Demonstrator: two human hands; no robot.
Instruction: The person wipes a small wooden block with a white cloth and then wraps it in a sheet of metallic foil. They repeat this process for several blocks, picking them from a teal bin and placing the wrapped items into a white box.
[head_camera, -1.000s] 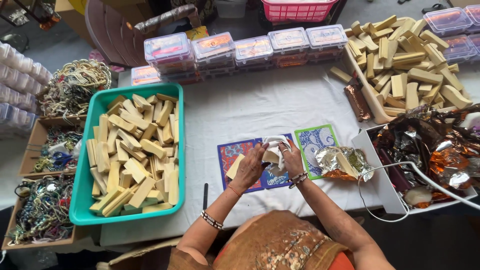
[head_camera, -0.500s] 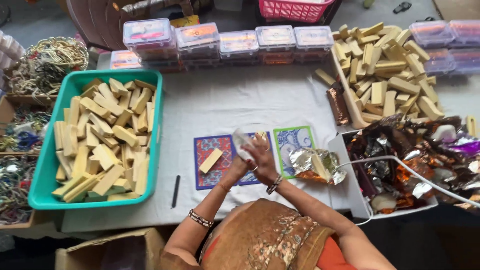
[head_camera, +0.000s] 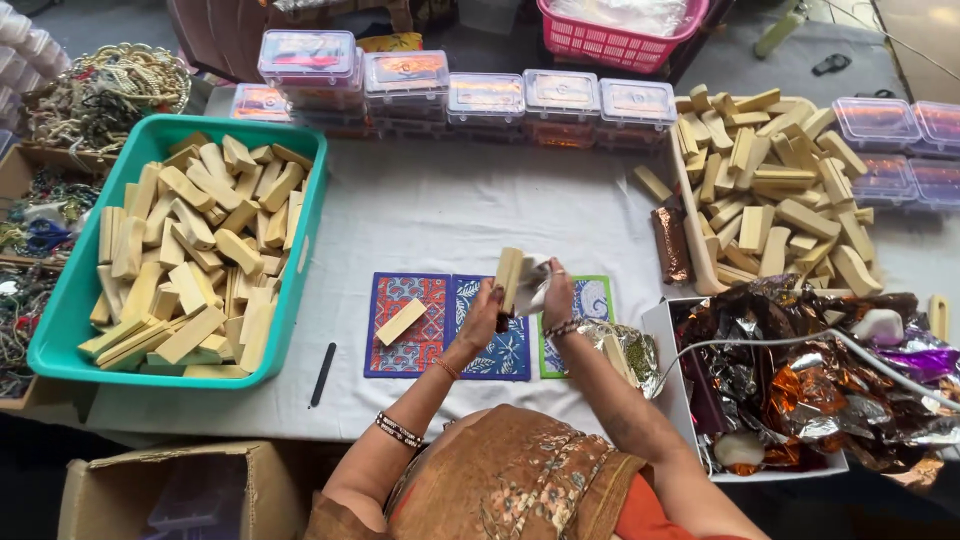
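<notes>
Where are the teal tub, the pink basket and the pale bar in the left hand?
teal tub (head_camera: 310, 215), head view, right rim.
pink basket (head_camera: 610, 45), head view, front wall.
pale bar (head_camera: 509, 276), head view, middle of its face.

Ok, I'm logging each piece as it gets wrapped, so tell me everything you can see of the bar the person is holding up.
The pale bar is a tan, rectangular block with flat faces and squared edges, like the many in the teal tub. It looks waxy or soap-like, unwrapped and whole. It stands nearly upright, lifted above the blue patterned mat. The left hand pinches its lower end; the right hand presses a crinkled silvery wrapper against its right side.
</notes>
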